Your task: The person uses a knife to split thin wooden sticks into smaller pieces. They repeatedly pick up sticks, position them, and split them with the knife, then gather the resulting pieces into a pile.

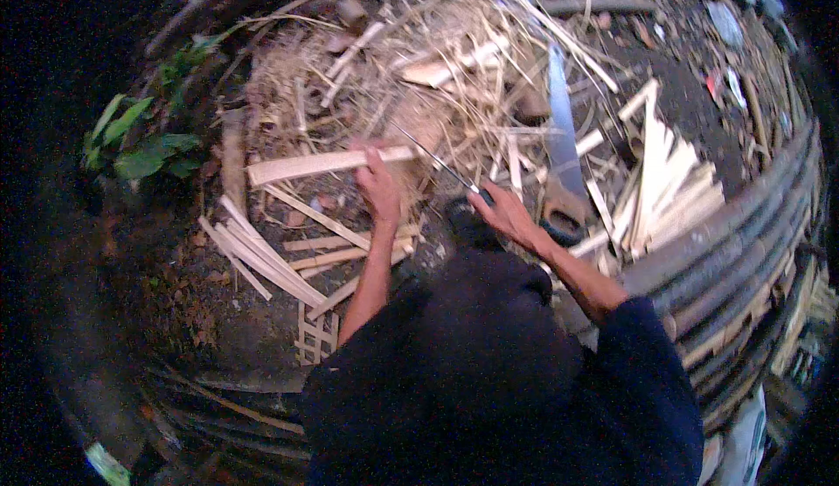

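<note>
Two hands busy over shavings pile [419, 75]. Left hand [378, 187] clasps right end of split bamboo slat [328, 164]; slat runs leftward, near level. Right hand [505, 215] fisted on knife [437, 161], blade angled toward slat. Handsaw [564, 145] lies just right.

crumpled wrappers [732, 14] littering ground at upper right, pale and reddish
</note>
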Tool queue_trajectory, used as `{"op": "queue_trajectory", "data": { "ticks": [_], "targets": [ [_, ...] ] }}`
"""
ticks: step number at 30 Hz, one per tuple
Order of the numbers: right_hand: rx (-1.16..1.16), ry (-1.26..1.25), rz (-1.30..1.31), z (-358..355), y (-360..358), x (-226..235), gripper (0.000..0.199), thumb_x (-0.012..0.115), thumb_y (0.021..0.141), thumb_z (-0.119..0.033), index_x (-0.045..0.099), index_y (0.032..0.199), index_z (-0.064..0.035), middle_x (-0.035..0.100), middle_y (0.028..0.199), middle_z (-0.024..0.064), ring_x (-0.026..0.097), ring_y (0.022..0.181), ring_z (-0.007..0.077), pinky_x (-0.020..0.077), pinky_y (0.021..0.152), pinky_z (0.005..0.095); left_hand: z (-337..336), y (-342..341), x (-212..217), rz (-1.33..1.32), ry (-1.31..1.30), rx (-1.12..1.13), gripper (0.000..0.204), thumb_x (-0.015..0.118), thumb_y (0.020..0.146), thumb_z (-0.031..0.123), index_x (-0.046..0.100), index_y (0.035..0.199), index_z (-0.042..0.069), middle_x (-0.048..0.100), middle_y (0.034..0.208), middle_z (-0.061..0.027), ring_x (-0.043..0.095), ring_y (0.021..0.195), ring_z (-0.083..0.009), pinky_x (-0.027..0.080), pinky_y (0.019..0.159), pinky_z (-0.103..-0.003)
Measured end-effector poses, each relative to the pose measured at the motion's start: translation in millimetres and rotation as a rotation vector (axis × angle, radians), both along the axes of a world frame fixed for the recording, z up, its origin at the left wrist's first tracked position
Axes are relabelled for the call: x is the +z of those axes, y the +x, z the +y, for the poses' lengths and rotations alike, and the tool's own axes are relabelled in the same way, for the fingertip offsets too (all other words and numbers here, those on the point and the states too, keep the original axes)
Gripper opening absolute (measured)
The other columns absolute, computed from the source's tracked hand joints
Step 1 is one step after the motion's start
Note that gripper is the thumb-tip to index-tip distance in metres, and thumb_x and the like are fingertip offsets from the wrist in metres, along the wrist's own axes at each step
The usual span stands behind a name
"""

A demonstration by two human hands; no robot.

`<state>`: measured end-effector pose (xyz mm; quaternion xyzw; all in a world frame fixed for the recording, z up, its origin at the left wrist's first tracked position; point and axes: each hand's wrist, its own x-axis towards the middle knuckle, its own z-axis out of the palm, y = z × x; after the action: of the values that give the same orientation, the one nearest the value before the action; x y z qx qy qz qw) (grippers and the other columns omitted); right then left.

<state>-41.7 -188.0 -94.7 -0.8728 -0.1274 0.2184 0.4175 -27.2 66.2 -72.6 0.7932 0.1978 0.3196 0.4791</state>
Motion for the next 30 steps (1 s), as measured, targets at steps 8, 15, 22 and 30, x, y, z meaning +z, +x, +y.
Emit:
{"op": "queue_trajectory", "data": {
  "ticks": [8, 15, 22, 30],
  "targets": [
    [0.233, -0.007, -0.411, 20, 49, 91, 0.041, 0.072, 0.071, -0.024, 0.052, 0.105, -0.0118, 0.061, 0.073, 0.0163, 0.060, 0.069, 0.0371, 0.0464, 0.060, 0.0439, 29, -41, 116, 0.261, -0.958, -0.323, 0.034, 0.040, 0.098, 0.018, 0.036, 0.131, 0.009, 0.036, 0.061, 0.0013, 0.035, 0.044, -0.0075, 0.037, 0.042, -0.025],
    [0.331, -0.019, -0.700, 60, 89, 105, 0.032, 0.073, 0.066, -0.027, 0.054, 0.090, -0.0164, 0.060, 0.063, 0.0110, 0.062, 0.060, 0.0336, 0.0470, 0.051, 0.0437, 21, -109, 177, 0.387, -1.120, -0.587, 0.046, 0.041, 0.097, 0.016, 0.029, 0.142, 0.010, 0.033, 0.057, 0.0033, 0.031, 0.041, -0.0059, 0.031, 0.037, -0.022],
    [-0.056, -0.064, -0.374, -6, 180, 85, 0.036, 0.069, 0.075, -0.030, 0.066, 0.107, -0.0140, 0.067, 0.080, 0.0135, 0.065, 0.070, 0.0267, 0.0507, 0.064, 0.0374, 32, -186, 156, 0.550, -0.586, -0.555, 0.038, 0.045, 0.096, 0.019, 0.039, 0.132, 0.009, 0.034, 0.057, 0.0025, 0.035, 0.041, -0.0085, 0.032, 0.037, -0.023],
    [0.290, -0.228, -0.678, 38, 107, 107, 0.045, 0.078, 0.059, -0.026, 0.064, 0.102, -0.0262, 0.064, 0.068, 0.0106, 0.063, 0.062, 0.0320, 0.0496, 0.055, 0.0416, 6, -120, 181, 0.586, -0.919, -0.516, 0.024, 0.043, 0.098, 0.018, 0.043, 0.120, 0.008, 0.032, 0.056, 0.0039, 0.030, 0.042, -0.0063, 0.030, 0.037, -0.023]
  ]
}}
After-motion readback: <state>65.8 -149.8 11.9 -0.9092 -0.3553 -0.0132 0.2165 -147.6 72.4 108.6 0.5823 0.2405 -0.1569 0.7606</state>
